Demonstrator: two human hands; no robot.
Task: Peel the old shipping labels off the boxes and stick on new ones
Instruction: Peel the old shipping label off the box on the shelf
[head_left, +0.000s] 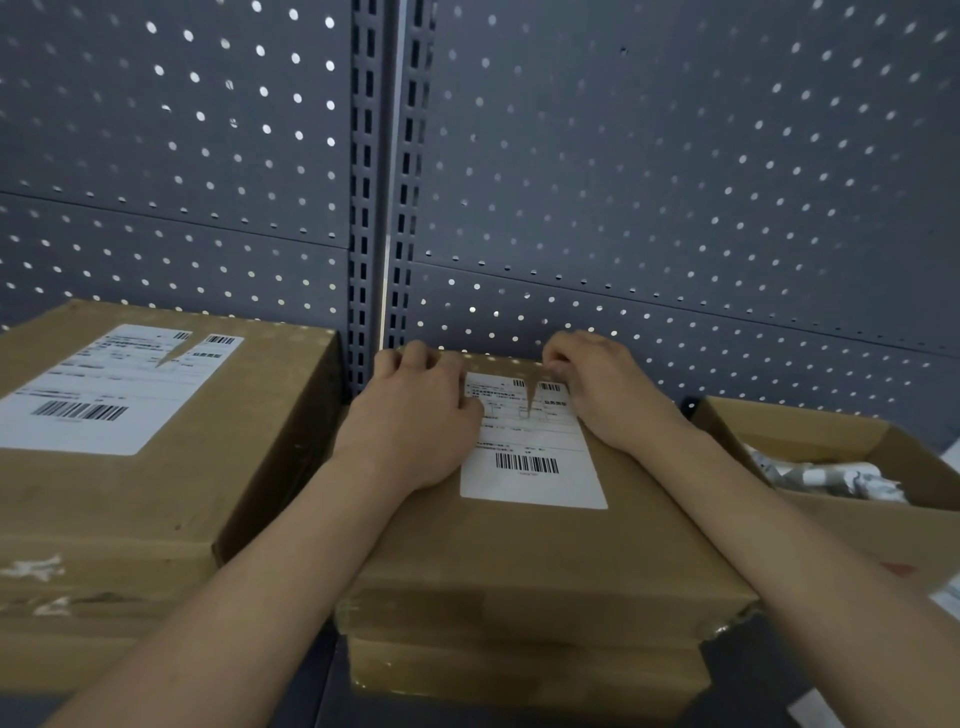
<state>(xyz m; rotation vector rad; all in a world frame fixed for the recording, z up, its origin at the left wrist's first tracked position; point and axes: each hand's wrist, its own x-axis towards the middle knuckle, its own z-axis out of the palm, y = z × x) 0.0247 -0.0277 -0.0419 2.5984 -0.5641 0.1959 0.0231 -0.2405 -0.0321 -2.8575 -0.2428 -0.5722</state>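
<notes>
The label (530, 441) on the middle box (545, 545) remained almost wholly stuck, left hand (415, 421) flat beside it, right hand (597, 384) pinching its far edge; left box (156, 493) untouched.

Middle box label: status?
Left hand flat, bracing middle box. Right hand picking at label top edge. Label mostly stuck. Nothing obstructing.

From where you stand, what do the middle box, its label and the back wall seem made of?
The middle box looks like brown matte cardboard, with frayed corners. Its label seems white printed paper, torn in a wedge at the top. The back wall looks like grey painted metal pegboard, judging by the regular punched holes.
</notes>
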